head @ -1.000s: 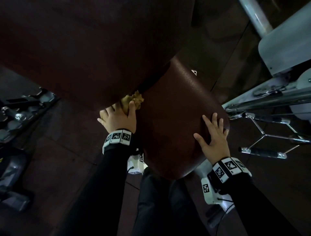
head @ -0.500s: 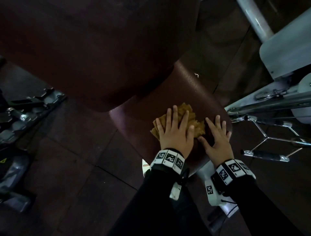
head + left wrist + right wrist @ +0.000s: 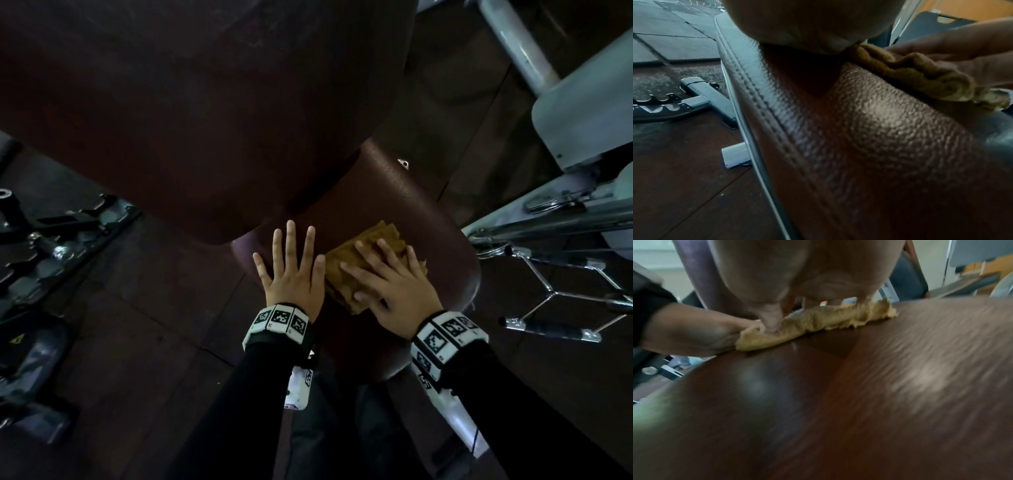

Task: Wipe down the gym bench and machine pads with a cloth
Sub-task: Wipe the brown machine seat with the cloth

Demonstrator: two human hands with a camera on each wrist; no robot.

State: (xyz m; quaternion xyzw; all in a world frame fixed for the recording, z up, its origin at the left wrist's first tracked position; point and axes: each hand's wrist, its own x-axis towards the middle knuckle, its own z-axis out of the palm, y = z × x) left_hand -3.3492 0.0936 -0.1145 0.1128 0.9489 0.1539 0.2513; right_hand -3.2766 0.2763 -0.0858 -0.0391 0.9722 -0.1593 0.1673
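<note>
A folded yellow cloth (image 3: 373,240) lies on the dark red seat pad (image 3: 404,198) of the bench. My right hand (image 3: 383,270) presses flat on the cloth with its fingers spread. My left hand (image 3: 291,260) rests flat on the bare seat just left of the cloth, its thumb side touching the cloth's edge. The large back pad (image 3: 205,102) rises above and behind the seat. The left wrist view shows the cloth (image 3: 910,73) bunched under the right hand's fingers (image 3: 962,45). In the right wrist view my thumb pushes into the cloth (image 3: 818,321) beside the left hand (image 3: 694,331).
A grey machine frame (image 3: 582,102) and a chrome bar (image 3: 548,222) stand close on the right, with chrome handles (image 3: 555,329) below them. Dark metal gear (image 3: 51,246) lies on the floor at the left. The person's legs are under the seat's near edge.
The left hand wiped the cloth from the crease under the back pad to the seat's middle. The cloth now sits under the right hand, and the left hand lies bare beside it.
</note>
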